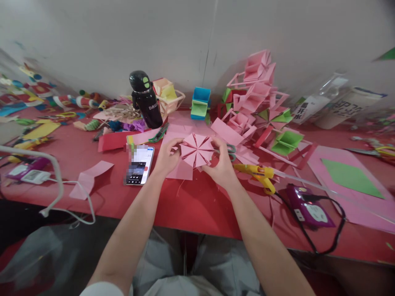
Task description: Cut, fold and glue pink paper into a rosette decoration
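Between my two hands is a pink folded paper piece [196,150], roughly round, with creased segments that meet at its centre. My left hand [168,155] grips its left edge, thumb and fingers closed on the rim. On the opposite side my right hand [220,163] holds the right edge, with the thumb low and the fingers behind. Pink paper sheets [182,172] lie on the red table under it. Just right of my right hand are the greenish handles of scissors [231,152], partly hidden, and a yellow glue gun [257,174].
A smartphone [139,165] lies left of my left forearm. Behind it stands a black bottle [147,100]. Pink and green folded paper lanterns [254,98] pile up at the back right. A purple power strip [310,207] with a black cord sits near the front right edge.
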`<action>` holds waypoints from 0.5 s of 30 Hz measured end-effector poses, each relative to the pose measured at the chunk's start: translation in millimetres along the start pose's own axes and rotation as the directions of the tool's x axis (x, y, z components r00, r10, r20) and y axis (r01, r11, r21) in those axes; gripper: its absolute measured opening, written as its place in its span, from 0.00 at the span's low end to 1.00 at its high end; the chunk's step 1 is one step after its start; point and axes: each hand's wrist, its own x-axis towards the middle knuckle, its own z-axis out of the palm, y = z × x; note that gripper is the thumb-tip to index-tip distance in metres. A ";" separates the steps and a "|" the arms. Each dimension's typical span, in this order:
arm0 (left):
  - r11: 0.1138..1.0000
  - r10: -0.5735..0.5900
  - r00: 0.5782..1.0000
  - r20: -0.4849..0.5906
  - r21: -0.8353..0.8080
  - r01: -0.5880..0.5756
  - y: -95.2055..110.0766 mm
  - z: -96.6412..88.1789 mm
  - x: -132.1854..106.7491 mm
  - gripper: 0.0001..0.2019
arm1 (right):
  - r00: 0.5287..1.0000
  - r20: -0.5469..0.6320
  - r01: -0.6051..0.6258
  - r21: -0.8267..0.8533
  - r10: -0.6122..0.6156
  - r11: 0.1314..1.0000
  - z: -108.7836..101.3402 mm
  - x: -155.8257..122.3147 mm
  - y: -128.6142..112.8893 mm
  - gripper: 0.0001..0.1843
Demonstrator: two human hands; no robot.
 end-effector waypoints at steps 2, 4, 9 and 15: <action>1.000 0.007 1.000 0.002 0.027 -0.007 -2.2 0.1 -0.1 0.26 | 0.999 0.014 0.046 -0.084 -0.045 0.995 -0.9 -0.2 2.1 0.46; 0.999 0.013 1.000 0.013 0.050 -0.013 -4.1 0.1 0.0 0.26 | 0.997 0.039 0.073 -0.142 -0.068 0.987 -1.9 -0.7 4.3 0.49; 0.998 0.018 0.999 0.038 0.053 -0.020 -3.4 -1.1 0.2 0.23 | 0.994 0.106 0.056 -0.140 -0.041 0.989 -2.5 -1.8 4.1 0.44; 0.983 0.077 0.995 0.059 0.161 -0.086 -2.1 -3.4 -0.1 0.15 | 0.998 0.012 0.070 -0.147 -0.069 0.987 -3.0 1.5 3.2 0.37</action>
